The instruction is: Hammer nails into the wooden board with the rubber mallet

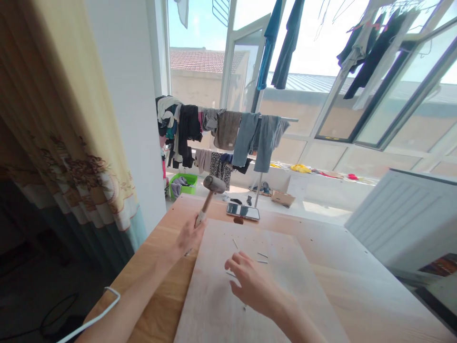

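The left hand [189, 234] grips a mallet [208, 196] by its handle, head up. The loosely open right hand [255, 286] is near what look like nails [262, 256] on a pale board [214, 305] atop the wooden counter [153, 271], a phone [243, 211] beyond.

Loose nails [262, 255] and a smartphone [243, 211] lie ahead of the right hand [257, 286]

- a smartphone [243, 211] lying on the wooden table [150, 267]
- a floral-bordered curtain [71, 143] hanging at left
- clothes [228, 131] on a drying rack [282, 119] before open windows [371, 114]
- a green basket [183, 183] below the rack
- a cardboard box [283, 198] on the floor
- a white slatted panel [403, 219] at right
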